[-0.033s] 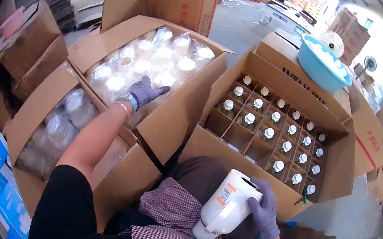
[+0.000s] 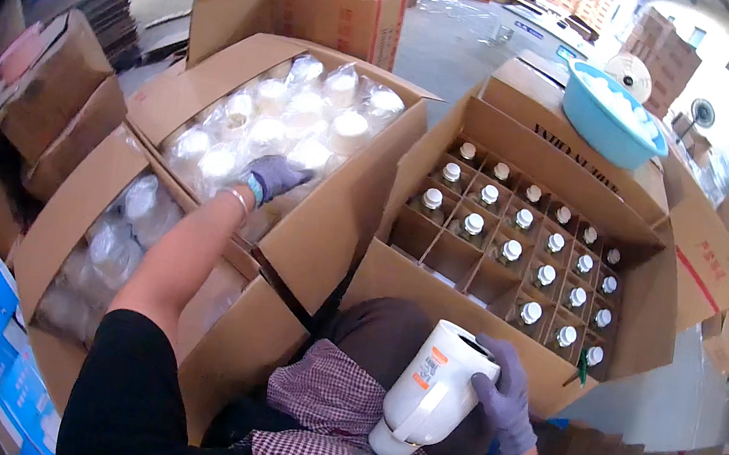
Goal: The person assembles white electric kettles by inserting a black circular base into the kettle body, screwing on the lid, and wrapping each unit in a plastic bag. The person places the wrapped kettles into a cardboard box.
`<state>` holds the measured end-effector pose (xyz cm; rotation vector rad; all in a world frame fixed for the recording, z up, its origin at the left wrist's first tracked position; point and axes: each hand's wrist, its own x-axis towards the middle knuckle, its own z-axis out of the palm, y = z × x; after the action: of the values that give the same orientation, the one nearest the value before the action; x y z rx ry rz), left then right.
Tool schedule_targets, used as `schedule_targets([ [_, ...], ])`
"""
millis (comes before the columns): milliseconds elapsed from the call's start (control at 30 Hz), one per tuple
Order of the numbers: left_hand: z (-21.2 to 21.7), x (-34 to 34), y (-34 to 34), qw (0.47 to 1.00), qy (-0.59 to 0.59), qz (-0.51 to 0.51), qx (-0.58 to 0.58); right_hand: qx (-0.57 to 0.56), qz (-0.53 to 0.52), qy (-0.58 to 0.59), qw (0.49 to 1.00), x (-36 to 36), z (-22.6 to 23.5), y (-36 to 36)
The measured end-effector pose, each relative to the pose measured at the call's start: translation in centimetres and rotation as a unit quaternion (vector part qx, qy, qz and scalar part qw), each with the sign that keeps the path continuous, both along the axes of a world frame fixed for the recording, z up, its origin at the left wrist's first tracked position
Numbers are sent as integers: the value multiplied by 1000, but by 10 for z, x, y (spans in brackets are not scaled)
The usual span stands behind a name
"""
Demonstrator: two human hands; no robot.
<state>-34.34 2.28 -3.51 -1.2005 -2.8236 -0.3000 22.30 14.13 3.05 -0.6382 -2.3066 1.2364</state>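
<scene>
My right hand [image 2: 508, 408], in a pale purple glove, grips a white tumbler [image 2: 430, 402] with a side handle by its wide upper end. The tumbler lies tilted over my lap, its narrower end toward me, with an orange and dark print on its side. At the left, my gloved left hand [image 2: 276, 178] reaches over an open carton [image 2: 328, 212] filled with white-topped items [image 2: 305, 112] in clear plastic bags. Its visible fingers are stretched to the right, close to the bags. Nothing shows in that hand, though its underside is hidden.
To the right stands a divided carton [image 2: 503, 320] of clear bottles [image 2: 509, 252] with white caps; several front-left cells hold no bottle. A blue basin [image 2: 619, 145] of white pieces sits behind it. Another carton [image 2: 66, 226] of bagged items is nearer left. Stacked boxes and fans stand farther back.
My left hand has dipped slightly, and its fingers, spread before, are closer together. The right hand keeps its hold on the tumbler.
</scene>
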Motion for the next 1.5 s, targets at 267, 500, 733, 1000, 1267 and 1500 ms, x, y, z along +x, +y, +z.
schedule_targets([
  [267, 257, 105, 42, 537, -663, -460, 249, 43, -9, 22, 999, 30, 21, 8],
  [500, 306, 225, 139, 98, -684, -698, 187, 321, -143, 246, 903, -71, 85, 6],
  [733, 224, 325, 124, 626, -407, -433, 504, -63, -236, 379, 893, -94, 77, 55],
  [1000, 121, 337, 123, 680, -574, -316, 330, -176, -82, 342, 919, -73, 48, 48],
  [1267, 109, 310, 138, 711, -502, -247, 427, -311, -79, 235, 917, -45, 45, 76],
  [1500, 90, 355, 93, 782, -376, -308, 391, -309, -161, 271, 897, -63, 24, 81],
])
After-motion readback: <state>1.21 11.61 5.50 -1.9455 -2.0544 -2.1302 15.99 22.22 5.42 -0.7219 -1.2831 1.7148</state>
